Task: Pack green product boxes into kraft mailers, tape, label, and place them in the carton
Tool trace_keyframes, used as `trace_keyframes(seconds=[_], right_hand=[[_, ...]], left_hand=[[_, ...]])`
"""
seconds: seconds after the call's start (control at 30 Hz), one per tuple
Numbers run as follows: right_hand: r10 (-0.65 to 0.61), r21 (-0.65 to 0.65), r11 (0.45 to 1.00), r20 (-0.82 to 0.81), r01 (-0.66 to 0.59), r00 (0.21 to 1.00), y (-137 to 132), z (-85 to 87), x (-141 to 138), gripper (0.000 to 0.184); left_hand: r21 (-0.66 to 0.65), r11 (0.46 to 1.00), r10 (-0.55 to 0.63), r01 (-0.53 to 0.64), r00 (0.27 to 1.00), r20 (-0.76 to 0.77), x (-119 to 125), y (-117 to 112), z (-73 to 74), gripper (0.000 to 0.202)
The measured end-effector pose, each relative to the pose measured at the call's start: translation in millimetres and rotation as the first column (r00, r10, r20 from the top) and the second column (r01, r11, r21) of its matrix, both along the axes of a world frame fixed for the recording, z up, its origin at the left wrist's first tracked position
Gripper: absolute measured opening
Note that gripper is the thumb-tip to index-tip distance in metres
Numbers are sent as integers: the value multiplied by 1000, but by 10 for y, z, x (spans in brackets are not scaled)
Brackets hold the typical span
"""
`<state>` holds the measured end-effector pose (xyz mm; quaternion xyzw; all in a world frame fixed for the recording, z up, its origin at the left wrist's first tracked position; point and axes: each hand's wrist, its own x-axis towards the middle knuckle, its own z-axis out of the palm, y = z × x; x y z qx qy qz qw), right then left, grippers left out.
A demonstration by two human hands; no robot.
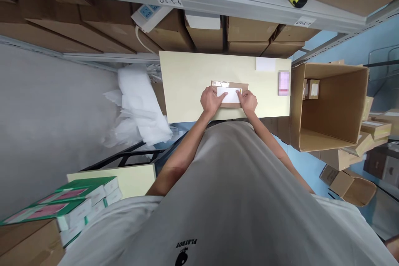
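Observation:
A small brown cardboard box (233, 105) lies on the cream tabletop (187, 87) in front of my body. A white label (231, 95) is spread over its upper face, and shiny clear tape (220, 84) shows along the far edge. My left hand (212, 101) grips the box at its left end, its thumb pressing on the label. At the opposite end my right hand (248, 101) grips the box, its thumb on the label's right side. The other fingers of both hands curl at the box's sides and are partly hidden.
A large open carton (330, 110) with small boxes inside stands right of the table. A phone-like object (283, 83) and white paper (265, 64) lie on the tabletop. Shelves with boxes and a power strip (151, 16) run behind; white foam wrap (140, 99) hangs at left.

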<state>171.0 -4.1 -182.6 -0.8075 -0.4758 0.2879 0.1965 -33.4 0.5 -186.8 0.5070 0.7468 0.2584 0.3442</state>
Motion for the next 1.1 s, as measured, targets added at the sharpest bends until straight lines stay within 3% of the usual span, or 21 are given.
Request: trace_keyframes(seconds=[0.2, 0.33, 0.43, 0.53, 0.63, 0.9, 1.1], right_hand=[[-18, -98, 995, 50, 23, 999, 66, 72, 30, 50], [73, -108, 992, 80, -64, 994, 23, 179, -4, 30], [334, -44, 943, 133, -331, 933, -85, 226, -141, 39], [575, -30, 817, 122, -576, 809, -204, 213, -275, 63], [642, -54, 766, 115, -641, 758, -274, 171, -273, 71], [583, -59, 810, 177, -583, 793, -357, 141, -82, 69], [615, -109, 787, 223, -607, 757, -481, 219, 25, 67]], left_hand=[[-59, 996, 73, -72, 997, 15, -84, 101, -62, 41], [11, 998, 60, -60, 998, 29, -103, 75, -63, 22], [126, 974, -187, 186, 982, -8, 18, -51, 23, 42], [178, 838, -521, 516, 853, -18, 163, -202, 96, 66], [147, 750, -648, 645, 761, -37, 178, -281, 85, 76], [76, 774, -618, 629, 776, -127, -34, -301, -37, 88], [71, 789, -597, 610, 790, -140, -33, -331, -68, 90]])
